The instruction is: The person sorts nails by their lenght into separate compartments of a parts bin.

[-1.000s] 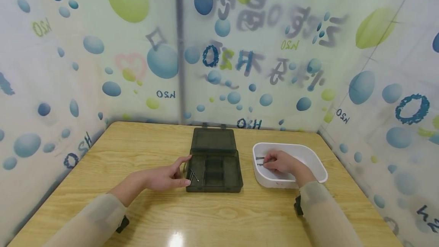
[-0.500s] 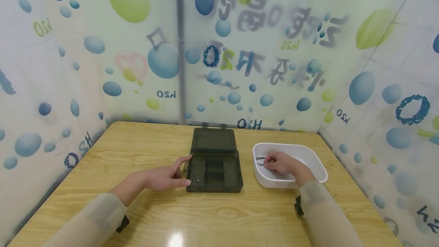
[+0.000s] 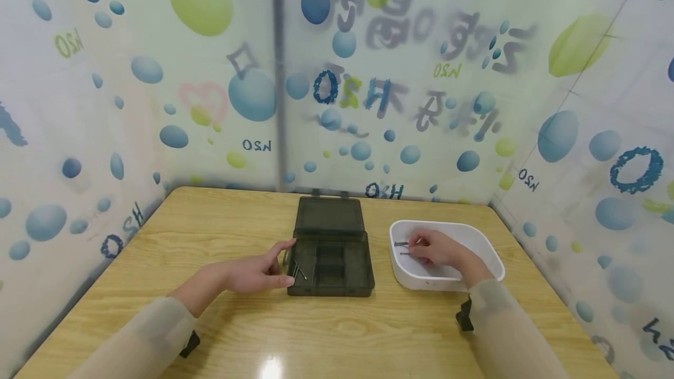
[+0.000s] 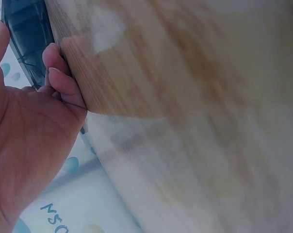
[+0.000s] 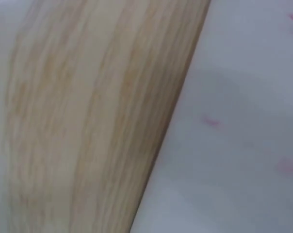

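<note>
- Box (image 3: 330, 292), dark, lid laid back toward the far side, sits on the worktop (image 3: 326, 338); thin metal pieces (image 3: 300, 272) lie in its left compartment.
- Left grip (image 3: 250, 274) is spread, touching the box's left edge.
- Right grip (image 3: 434, 248) curls inside the white tray (image 3: 437, 283), beside slim dark pieces (image 3: 402, 244); whether it pinches one, I cannot tell.
- Worktop strip separates box and tray; wide room stretches along their near edges.

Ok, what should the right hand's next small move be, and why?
Probably pinch a small screw-like piece and lift it from the white tray: the right hand is at the pieces there, though whether it grips one is unclear. The open dark box, touched by the left hand, has similar pieces in its left compartment.
</note>
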A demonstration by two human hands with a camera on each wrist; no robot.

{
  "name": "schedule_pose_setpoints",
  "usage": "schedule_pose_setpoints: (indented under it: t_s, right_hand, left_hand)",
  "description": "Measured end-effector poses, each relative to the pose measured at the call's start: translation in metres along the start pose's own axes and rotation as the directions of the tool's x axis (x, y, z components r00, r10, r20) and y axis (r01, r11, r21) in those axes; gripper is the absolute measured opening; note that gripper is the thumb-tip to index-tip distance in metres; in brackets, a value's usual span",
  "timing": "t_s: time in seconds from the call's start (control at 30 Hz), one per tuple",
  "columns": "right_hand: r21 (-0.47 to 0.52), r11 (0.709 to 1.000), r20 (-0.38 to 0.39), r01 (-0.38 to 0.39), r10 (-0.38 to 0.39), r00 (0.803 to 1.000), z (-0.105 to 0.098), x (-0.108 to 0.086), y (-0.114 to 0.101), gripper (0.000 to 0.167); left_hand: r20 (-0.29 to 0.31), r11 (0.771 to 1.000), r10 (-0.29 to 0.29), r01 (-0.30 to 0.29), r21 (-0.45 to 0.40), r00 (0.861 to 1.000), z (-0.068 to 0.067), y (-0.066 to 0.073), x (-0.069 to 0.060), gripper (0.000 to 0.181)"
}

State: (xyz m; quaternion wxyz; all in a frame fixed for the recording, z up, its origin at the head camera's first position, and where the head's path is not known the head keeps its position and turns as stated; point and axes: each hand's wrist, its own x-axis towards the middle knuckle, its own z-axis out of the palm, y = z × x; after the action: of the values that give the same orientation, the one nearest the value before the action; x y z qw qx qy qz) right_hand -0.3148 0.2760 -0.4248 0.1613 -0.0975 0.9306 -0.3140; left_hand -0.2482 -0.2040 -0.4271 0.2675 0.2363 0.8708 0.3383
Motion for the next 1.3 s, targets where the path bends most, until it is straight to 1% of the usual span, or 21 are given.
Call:
schedule_pose_setpoints:
  t_s: [0.17, 0.4, 0.57, 0.7, 0.9, 1.0, 1.2, 1.3]
  right_hand:
    - [0.042, 0.999, -0.042, 0.026, -0.024, 0.999, -0.006, -0.007, -0.002, 0.012]
    - [0.135, 0.990, -0.115, 0.037, -0.022, 0.993, -0.011, -0.017, -0.006, 0.021]
    - [0.227, 0.969, -0.157, 0.096, -0.061, 0.986, -0.010, -0.028, -0.017, 0.035]
    - [0.304, 0.942, -0.175, 0.142, -0.091, 0.980, -0.004, -0.036, -0.035, 0.034]
    - [0.346, 0.911, -0.159, 0.225, -0.180, 0.971, 0.012, -0.042, -0.066, 0.036]
    - [0.358, 0.899, -0.145, 0.254, -0.215, 0.966, 0.022, -0.041, -0.079, 0.032]
    - [0.414, 0.875, -0.089, 0.251, -0.236, 0.968, 0.040, -0.035, -0.102, 0.023]
    - [0.439, 0.862, -0.046, 0.254, -0.260, 0.964, 0.050, -0.031, -0.112, 0.025]
  left_hand:
    - [0.001, 1.000, 0.003, -0.003, 0.000, 1.000, 0.000, 0.001, 0.000, 0.100]
    - [0.005, 1.000, -0.003, 0.003, -0.007, 1.000, 0.000, 0.002, 0.000, 0.100]
    - [0.004, 1.000, -0.006, 0.006, -0.002, 1.000, 0.000, 0.001, 0.000, 0.100]
    - [0.001, 1.000, -0.010, 0.010, -0.008, 1.000, 0.000, 0.001, 0.000, 0.100]
    - [0.000, 1.000, -0.008, 0.008, -0.005, 1.000, 0.001, 0.001, 0.001, 0.100]
    - [-0.001, 1.000, -0.006, 0.006, -0.002, 1.000, 0.001, 0.001, 0.001, 0.100]
    - [-0.005, 1.000, -0.001, 0.001, 0.002, 1.000, 0.001, 0.001, 0.001, 0.100]
    - [-0.006, 1.000, 0.000, 0.000, 0.004, 1.000, 0.000, 0.000, 0.000, 0.100]
